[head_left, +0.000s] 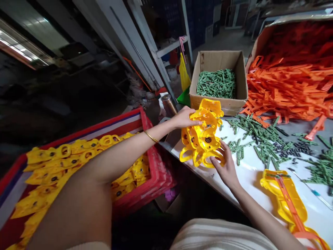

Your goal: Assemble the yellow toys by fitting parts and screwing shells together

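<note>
At the table (pixel 249 163), beside the red crate (pixel 161 173), we hold stacked yellow shells (pixel 204 133), left hand (pixel 184 118) gripping high, right hand (pixel 227 166) low. We're probably gathering the stack; the next move calls for 2 steady grips.

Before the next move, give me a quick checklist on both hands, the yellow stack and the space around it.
1. Left hand gripping the yellow stack: ok, at its upper side.
2. Right hand supporting: ok, at the lower, ring-shaped ends.
3. Stack clear of the table: cannot tell, they overlap in view.
4. Table free of loose parts: not ok, green pieces lie scattered.
5. Spare room in the red crate: cannot tell, the left arm hides part.
</note>
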`<action>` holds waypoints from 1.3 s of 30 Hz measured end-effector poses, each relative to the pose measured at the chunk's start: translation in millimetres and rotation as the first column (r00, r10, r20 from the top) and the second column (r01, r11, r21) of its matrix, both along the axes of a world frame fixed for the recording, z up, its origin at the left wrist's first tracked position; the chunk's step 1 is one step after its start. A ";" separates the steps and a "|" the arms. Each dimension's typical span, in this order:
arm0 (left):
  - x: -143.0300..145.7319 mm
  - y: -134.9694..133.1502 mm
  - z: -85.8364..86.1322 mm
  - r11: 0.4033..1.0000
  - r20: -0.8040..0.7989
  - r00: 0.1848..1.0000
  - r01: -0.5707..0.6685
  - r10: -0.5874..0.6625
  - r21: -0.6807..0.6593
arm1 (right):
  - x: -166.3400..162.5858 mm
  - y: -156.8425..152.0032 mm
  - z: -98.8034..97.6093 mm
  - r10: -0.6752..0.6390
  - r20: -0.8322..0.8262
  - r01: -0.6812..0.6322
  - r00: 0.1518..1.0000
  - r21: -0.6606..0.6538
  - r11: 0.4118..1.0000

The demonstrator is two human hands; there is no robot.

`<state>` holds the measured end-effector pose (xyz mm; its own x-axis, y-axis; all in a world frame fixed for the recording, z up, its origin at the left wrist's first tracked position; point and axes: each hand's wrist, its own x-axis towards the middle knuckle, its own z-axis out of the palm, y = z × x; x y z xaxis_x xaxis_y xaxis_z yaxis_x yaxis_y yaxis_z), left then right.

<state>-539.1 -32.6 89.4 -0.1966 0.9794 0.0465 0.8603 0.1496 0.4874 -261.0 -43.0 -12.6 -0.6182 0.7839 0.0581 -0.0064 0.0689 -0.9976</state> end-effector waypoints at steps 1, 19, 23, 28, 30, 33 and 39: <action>2.9 4.0 -6.0 1.000 0.015 1.000 0.013 -0.013 -0.008 | -1.2 1.3 -8.5 -0.008 0.015 0.009 1.000 -0.046 0.999; -22.7 -108.6 -93.9 0.827 0.100 0.897 -0.436 0.430 0.355 | -25.4 28.6 -34.0 -0.103 0.020 0.105 0.994 -0.178 0.978; -0.6 -118.5 -124.6 0.870 0.078 0.925 -0.377 0.373 0.318 | -22.1 40.6 -34.0 -0.124 0.119 0.113 0.985 0.099 0.989; 20.4 -136.4 -122.8 0.829 0.034 0.891 -0.435 0.453 0.351 | -16.7 51.3 -33.3 -0.206 0.272 0.104 0.940 0.348 0.932; 37.8 -153.2 -125.6 0.778 -0.022 0.821 -0.532 0.571 0.335 | -15.7 54.6 -34.7 -0.222 0.294 0.107 0.930 0.361 0.926; 64.8 -175.9 -143.7 0.729 -0.043 0.742 -0.645 0.669 0.228 | -14.4 60.7 -39.1 -0.224 0.341 0.105 0.913 0.336 0.936; 69.8 -185.2 -176.6 0.768 -0.011 0.777 -0.620 0.630 0.159 | -16.2 68.9 -43.3 -0.246 0.370 0.075 0.896 0.419 0.905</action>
<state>-469.3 -217.8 -87.2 -0.7553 0.6227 0.2042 0.6284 0.5997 0.4955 -277.3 25.9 -55.9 -0.5203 0.8411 0.1476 0.4361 0.4103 -0.8009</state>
